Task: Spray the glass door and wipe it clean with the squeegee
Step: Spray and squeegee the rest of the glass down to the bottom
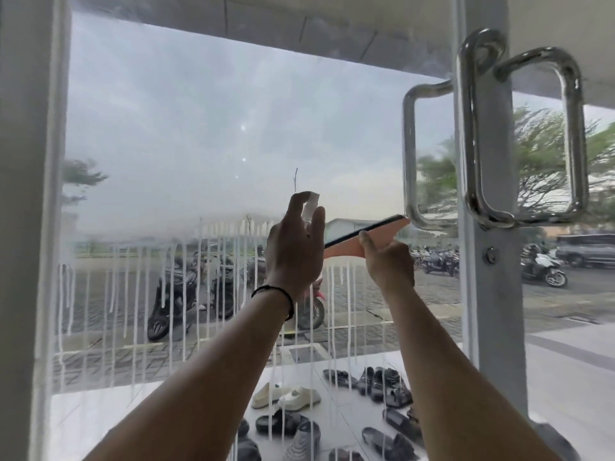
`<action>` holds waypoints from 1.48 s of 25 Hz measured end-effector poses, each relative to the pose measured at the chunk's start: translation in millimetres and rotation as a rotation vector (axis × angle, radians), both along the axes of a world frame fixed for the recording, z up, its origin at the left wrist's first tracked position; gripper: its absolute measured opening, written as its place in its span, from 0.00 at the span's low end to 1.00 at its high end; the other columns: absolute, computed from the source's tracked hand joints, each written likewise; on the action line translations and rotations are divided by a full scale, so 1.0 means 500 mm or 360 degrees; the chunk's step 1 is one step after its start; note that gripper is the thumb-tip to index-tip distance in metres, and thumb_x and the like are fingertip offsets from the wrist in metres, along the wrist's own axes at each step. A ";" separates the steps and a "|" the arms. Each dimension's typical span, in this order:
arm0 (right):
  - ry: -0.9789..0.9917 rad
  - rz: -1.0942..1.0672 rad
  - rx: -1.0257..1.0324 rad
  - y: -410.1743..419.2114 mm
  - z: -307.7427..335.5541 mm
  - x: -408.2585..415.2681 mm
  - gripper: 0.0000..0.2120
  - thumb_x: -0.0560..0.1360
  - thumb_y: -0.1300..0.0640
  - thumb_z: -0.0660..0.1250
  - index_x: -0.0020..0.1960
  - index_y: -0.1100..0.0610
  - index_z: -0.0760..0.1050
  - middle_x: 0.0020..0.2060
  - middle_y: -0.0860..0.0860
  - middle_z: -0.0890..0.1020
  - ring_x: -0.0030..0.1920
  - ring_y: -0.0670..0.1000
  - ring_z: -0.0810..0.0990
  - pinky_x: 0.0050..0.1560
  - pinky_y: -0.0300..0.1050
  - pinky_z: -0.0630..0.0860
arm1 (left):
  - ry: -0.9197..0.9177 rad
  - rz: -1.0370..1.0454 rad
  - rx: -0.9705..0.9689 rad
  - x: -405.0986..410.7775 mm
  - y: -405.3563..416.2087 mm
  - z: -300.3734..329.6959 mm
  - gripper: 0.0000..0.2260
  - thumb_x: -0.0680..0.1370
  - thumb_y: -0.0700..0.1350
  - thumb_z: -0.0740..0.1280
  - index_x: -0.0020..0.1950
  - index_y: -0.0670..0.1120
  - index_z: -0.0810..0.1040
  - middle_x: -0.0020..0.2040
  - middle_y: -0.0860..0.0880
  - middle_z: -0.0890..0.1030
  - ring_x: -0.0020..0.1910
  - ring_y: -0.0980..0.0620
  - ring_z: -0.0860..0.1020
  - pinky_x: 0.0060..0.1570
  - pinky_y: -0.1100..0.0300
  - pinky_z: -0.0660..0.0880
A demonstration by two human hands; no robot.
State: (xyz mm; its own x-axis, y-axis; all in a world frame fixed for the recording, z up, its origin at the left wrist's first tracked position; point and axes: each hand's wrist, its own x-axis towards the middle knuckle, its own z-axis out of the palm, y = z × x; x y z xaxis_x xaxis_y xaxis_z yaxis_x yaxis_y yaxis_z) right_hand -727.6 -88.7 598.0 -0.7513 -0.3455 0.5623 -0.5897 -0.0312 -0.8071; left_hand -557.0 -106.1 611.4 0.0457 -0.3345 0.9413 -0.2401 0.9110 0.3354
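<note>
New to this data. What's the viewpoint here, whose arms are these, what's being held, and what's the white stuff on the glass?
There is no robot. A person wears one wide-angle camera on the head, so you look along their own arms at a glass door.

The left hand grips a small spray bottle, with a finger curled over its top. The right hand holds an orange squeegee, its dark blade tilted and reaching toward the chrome door handle.

The upper glass is fogged with cleaner, and white drips run down the lower part. Through the glass you see parked motorbikes and shoes on the floor outside.
</note>
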 end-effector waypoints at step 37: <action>-0.1933 0.1375 -0.1514 0.122 0.044 -0.248 0.15 0.82 0.66 0.49 0.40 0.63 0.68 0.23 0.59 0.73 0.30 0.52 0.71 0.24 0.39 0.76 | -0.0272 -0.0072 -0.0301 -0.345 0.049 0.115 0.12 0.85 0.48 0.56 0.69 0.54 0.66 0.35 0.49 0.76 0.31 0.45 0.74 0.32 0.56 0.64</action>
State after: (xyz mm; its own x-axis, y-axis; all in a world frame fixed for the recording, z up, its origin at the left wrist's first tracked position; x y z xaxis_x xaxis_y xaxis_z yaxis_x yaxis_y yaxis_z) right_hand -851.7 -27.9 619.8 -0.6553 -0.7485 0.1012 0.7102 -0.6562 -0.2550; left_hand -729.3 -81.6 669.1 -0.1305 -0.1496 0.9801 -0.2362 0.9648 0.1158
